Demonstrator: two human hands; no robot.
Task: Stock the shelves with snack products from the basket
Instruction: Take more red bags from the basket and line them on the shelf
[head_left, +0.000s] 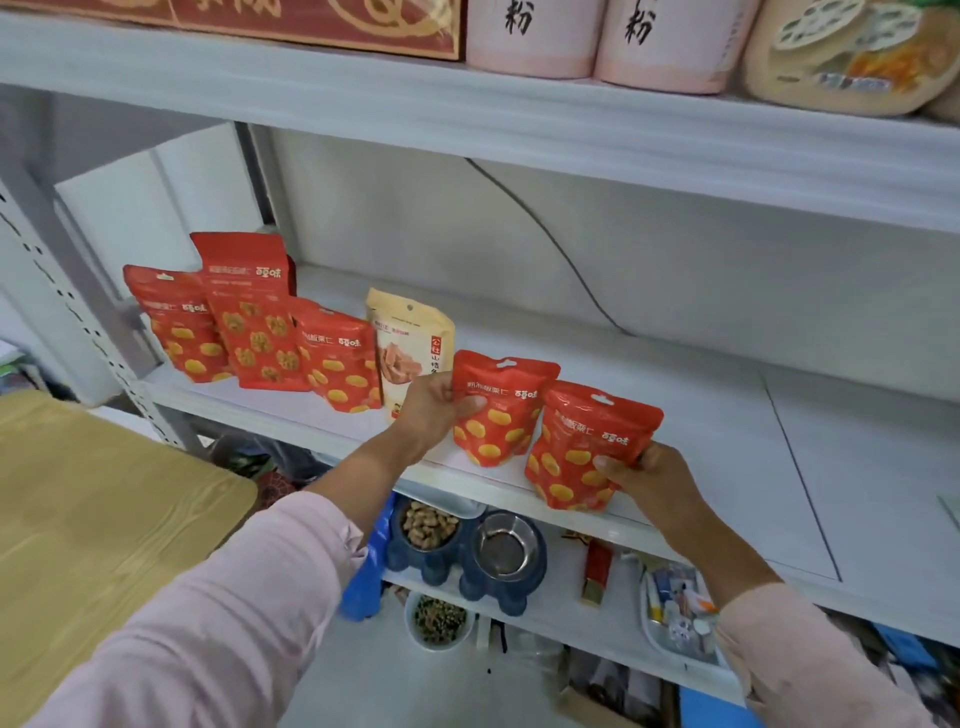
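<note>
Bright, even light; soft blur, bowed edges.

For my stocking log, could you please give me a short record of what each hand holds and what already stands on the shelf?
left hand: grips a red pouch by its left side, upright on the middle shelf
right hand: grips a second red pouch at its lower right, at the shelf's front edge
already standing, left to right: small red pouch, tall red pouch, another small red pouch, beige pouch
basket: not in view
</note>
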